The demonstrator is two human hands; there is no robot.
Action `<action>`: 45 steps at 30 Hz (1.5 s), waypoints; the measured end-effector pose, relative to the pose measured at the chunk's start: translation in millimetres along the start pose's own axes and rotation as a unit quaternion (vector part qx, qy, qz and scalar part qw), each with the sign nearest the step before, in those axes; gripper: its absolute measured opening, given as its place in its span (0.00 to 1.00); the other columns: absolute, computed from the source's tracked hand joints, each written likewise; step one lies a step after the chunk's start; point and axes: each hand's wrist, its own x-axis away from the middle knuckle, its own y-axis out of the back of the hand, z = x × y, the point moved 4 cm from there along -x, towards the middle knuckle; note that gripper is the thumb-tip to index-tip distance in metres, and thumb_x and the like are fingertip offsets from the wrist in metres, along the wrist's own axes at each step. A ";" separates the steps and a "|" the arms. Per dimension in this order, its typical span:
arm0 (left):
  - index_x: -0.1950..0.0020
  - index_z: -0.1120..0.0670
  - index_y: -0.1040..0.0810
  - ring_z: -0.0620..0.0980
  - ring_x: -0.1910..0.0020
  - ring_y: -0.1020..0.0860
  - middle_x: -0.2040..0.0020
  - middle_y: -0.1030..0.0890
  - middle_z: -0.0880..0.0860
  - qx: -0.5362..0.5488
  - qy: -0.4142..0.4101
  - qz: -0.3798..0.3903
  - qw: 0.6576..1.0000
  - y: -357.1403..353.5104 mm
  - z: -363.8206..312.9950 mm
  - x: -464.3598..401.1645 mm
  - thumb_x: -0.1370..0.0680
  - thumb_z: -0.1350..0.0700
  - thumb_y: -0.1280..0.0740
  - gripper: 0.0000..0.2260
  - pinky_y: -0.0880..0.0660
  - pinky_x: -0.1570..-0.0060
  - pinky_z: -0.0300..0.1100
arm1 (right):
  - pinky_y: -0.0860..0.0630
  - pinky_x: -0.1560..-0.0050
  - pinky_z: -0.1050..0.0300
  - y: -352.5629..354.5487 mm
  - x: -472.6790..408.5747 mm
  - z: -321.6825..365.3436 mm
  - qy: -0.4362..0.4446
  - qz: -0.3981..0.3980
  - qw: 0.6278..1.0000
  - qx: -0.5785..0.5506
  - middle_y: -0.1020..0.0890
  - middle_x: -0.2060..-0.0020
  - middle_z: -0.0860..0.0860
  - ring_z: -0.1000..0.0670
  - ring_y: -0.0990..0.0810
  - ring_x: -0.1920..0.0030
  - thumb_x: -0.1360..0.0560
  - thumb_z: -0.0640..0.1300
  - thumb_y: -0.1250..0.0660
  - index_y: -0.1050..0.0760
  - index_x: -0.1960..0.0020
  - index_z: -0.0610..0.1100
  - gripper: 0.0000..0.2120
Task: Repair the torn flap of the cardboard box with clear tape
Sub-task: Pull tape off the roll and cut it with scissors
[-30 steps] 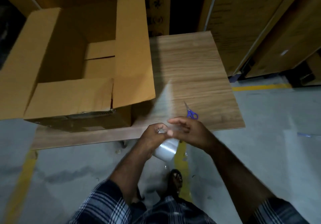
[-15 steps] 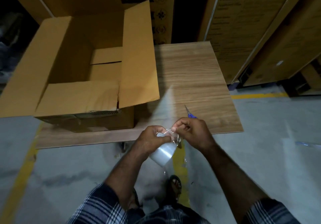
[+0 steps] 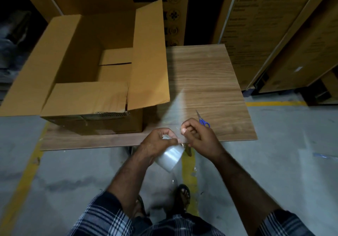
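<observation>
Tape comes first: the left hand [image 3: 158,140] grips the clear tape roll [image 3: 170,158], while the right hand [image 3: 197,136] pinches the freed tape end just beside it. Up and to the left of that pinch sits the open cardboard box [image 3: 60,56], its torn flap [image 3: 86,98] nearest, running crosswise, the rip at its right corner. The left hand is nearer. Nothing shows inside the box. Scissors [image 3: 203,120] lie just beyond the right hand.
</observation>
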 end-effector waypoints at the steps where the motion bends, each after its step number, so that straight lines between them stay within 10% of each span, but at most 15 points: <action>1: 0.56 0.58 0.18 0.46 0.70 0.23 0.65 0.18 0.53 0.004 -0.004 -0.003 1.000 0.7 0.9 -1.2 0.27 0.59 0.23 0.05 0.29 0.71 0.33 | 0.19 0.57 0.51 1.5 -0.6 0.2 -0.012 -0.005 1.000 -0.015 0.20 0.54 0.60 0.58 0.21 0.57 0.23 0.43 0.30 0.24 0.44 0.47 0.08; 5: 0.57 0.57 0.18 0.48 0.66 0.21 0.62 0.16 0.53 0.001 -0.013 -0.003 1.000 0.4 4.6 -1.7 0.28 0.59 0.23 0.05 0.28 0.66 0.36 | 0.22 0.45 0.58 9.0 -6.0 -2.9 -0.091 0.017 0.995 -0.032 0.23 0.41 0.54 0.54 0.22 0.48 0.27 0.45 0.23 0.29 0.31 0.48 0.27; 11: 0.58 0.52 0.19 0.48 0.65 0.22 0.64 0.18 0.52 0.002 -0.030 -0.001 1.000 -2.4 3.4 -0.4 0.30 0.56 0.21 0.08 0.29 0.67 0.35 | 0.24 0.60 0.52 -3.3 -16.1 -14.1 -0.120 0.049 0.991 -0.037 0.17 0.67 0.43 0.53 0.22 0.66 0.27 0.40 0.24 0.17 0.57 0.42 0.03; 14: 0.51 0.49 0.21 0.51 0.58 0.18 0.55 0.15 0.54 -0.010 -0.026 0.009 1.000 -0.6 9.0 0.2 0.38 0.47 0.17 0.22 0.22 0.59 0.46 | 0.23 0.61 0.50 -0.1 -22.2 -19.3 -0.127 0.040 0.991 -0.015 0.19 0.71 0.54 0.55 0.23 0.68 0.27 0.40 0.24 0.16 0.58 0.42 0.02; 21: 0.48 0.45 0.23 0.50 0.47 0.21 0.45 0.18 0.48 -0.039 0.001 -0.035 0.999 4.3 32.6 -10.6 0.40 0.43 0.16 0.26 0.24 0.54 0.46 | 0.19 0.60 0.55 4.6 -49.0 -41.6 -0.111 0.001 0.989 0.102 0.16 0.69 0.51 0.53 0.19 0.66 0.30 0.46 0.23 0.14 0.59 0.47 0.03; 28: 0.57 0.55 0.23 0.48 0.63 0.24 0.62 0.20 0.51 0.032 0.104 -0.107 0.988 -5.6 87.5 -30.8 0.34 0.46 0.18 0.19 0.31 0.64 0.39 | 0.30 0.62 0.69 -17.3 -73.3 -70.3 -0.056 0.019 0.977 0.206 0.14 0.66 0.51 0.52 0.17 0.64 0.29 0.46 0.24 0.15 0.59 0.45 0.04; 31: 0.60 0.52 0.22 0.51 0.62 0.23 0.64 0.20 0.50 0.048 0.129 -0.085 0.987 -13.5 113.6 -36.9 0.34 0.43 0.19 0.18 0.31 0.61 0.40 | 0.29 0.63 0.61 -19.1 -75.2 -87.6 -0.054 0.026 0.974 0.219 0.15 0.67 0.51 0.54 0.21 0.67 0.28 0.44 0.25 0.16 0.59 0.45 0.03; 40: 0.54 0.51 0.16 0.54 0.56 0.17 0.55 0.14 0.54 0.066 0.155 -0.077 0.983 -9.9 122.2 -57.8 0.34 0.47 0.19 0.15 0.24 0.59 0.43 | 0.26 0.54 0.48 -40.6 -88.8 -116.0 -0.002 -0.009 0.927 0.374 0.17 0.62 0.45 0.40 0.22 0.54 0.27 0.48 0.34 0.20 0.58 0.47 0.06; 45: 0.53 0.54 0.16 0.55 0.54 0.18 0.53 0.14 0.55 0.087 0.159 -0.102 0.978 -15.7 126.8 -57.5 0.34 0.50 0.18 0.15 0.24 0.54 0.45 | 0.27 0.41 0.46 -38.3 -86.6 -124.7 -0.007 -0.086 0.937 0.338 0.25 0.38 0.41 0.39 0.27 0.39 0.29 0.51 0.27 0.22 0.43 0.47 0.16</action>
